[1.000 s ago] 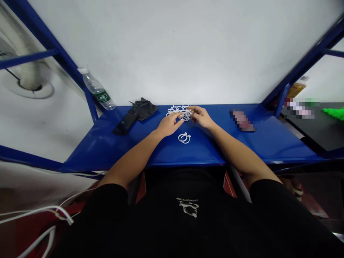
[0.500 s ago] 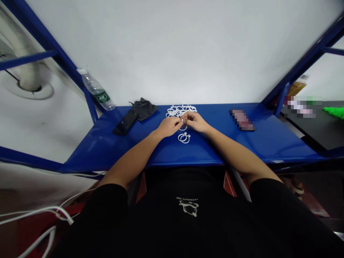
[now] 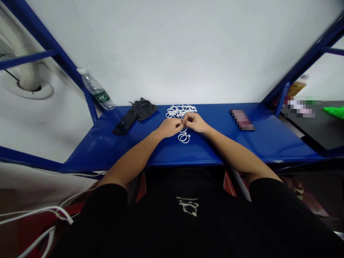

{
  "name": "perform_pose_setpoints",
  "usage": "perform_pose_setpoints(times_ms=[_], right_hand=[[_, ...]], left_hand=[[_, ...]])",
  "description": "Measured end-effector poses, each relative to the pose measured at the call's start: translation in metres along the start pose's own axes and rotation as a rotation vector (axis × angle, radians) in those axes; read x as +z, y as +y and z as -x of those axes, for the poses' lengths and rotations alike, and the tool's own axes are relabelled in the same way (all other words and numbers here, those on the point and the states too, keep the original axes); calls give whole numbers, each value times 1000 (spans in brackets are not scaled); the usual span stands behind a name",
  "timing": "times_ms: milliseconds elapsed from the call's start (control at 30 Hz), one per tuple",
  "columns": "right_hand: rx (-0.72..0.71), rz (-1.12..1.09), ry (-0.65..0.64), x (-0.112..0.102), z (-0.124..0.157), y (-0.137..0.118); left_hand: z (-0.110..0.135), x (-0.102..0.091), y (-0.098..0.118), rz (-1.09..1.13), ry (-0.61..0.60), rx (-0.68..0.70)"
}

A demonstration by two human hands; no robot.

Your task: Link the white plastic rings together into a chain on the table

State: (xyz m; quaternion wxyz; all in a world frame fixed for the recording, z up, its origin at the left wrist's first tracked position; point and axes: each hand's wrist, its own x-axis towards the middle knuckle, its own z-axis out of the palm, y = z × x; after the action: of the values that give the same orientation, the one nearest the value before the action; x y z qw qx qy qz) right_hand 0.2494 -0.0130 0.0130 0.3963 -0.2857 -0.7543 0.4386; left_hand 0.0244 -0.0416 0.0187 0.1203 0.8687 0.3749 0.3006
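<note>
Namely, left hand (image 3: pixel 169 127) and right hand (image 3: pixel 195 122), both curled nearly shut, tips meeting, their pinched item hidden; heaped cluster of white plastic rings (image 3: pixel 181 110) just beyond, linked pair of white plastic rings (image 3: pixel 184 138) just nearer, on blue metal worktop (image 3: pixel 242 150).

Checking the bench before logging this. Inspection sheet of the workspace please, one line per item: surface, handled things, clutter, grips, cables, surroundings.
Surface: glossy blue metal shelf.
Handled things: pile of white plastic rings at the back; two overlapping rings nearer the front.
Clutter: black phone, black cloth, pixelated flat object, plastic water bottle tilted against the frame.
Grips: left hand and right hand meet at the fingertips just in front of the pile; anything held is hidden.
Cables: white cables low on the left.
Surroundings: white wall, blue frame.
</note>
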Motion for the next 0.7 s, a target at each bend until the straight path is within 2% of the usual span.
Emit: perform_pose_setpoints(times_ms=[367,567,700], right_hand=[[11,-127,-47,-4,0,-5],[-31,-19,-25,-1,-3,2],[-72,16,-53,-3,-5,5]], left_hand=[[1,-3,3,-2,-11,-24],[0,0,2,-10,-26,-16],[-1,1,2,-14,-28,-2]])
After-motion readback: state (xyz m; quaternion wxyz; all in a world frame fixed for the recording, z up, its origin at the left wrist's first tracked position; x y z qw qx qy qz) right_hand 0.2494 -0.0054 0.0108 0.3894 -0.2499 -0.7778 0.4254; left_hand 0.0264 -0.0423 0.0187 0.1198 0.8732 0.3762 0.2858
